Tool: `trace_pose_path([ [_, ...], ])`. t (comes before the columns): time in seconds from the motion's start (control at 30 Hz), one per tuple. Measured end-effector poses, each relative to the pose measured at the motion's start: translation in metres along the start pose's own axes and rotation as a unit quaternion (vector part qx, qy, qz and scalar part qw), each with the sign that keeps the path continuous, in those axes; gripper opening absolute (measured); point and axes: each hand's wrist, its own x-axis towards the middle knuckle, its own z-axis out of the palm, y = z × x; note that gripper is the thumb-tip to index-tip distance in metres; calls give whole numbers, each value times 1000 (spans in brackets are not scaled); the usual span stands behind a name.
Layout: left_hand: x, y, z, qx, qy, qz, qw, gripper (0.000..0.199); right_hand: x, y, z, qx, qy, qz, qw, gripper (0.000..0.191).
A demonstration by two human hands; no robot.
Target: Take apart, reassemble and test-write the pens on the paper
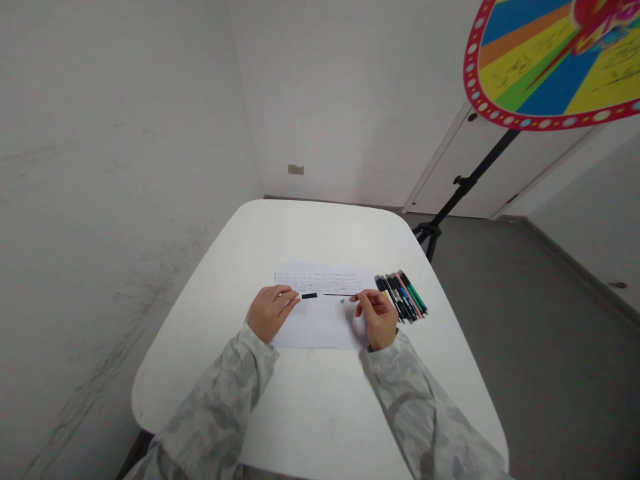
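Above the written sheet of paper (315, 333), my left hand (271, 312) pinches a pen barrel (309, 295) with a black section pointing right. Opposite it, my right hand (377, 317) holds a thin dark pen refill (340, 295) between thumb and fingers, its tip aimed left at the barrel. A small gap separates refill and barrel. On the paper just below the refill lies a small grey piece (343, 301), too small to make out. Lines of handwriting run across the paper's upper part.
Several pens (403, 297) lie side by side right of the paper, close to my right hand. The white table (320, 233) has rounded corners, with a wall along its left. A colourful prize wheel (545, 67) stands on a black tripod (450, 200) beyond the right edge.
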Motion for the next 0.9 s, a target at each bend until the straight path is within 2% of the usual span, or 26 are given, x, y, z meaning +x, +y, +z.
trace_pose_path([
  [0.43, -1, -1, 0, 30, 7, -46, 998, 13, -9, 2, -1, -56, -38, -47, 997, 20],
  [0.73, -3, -4, 3, 43, 5, -49, 998, 14, -10, 6, -4, -74, -46, -69, 994, 17],
  [0.9, -2, -4, 2, 46, -2, -46, 998, 14, -12, 4, -7, -102, -72, -89, 988, 13],
])
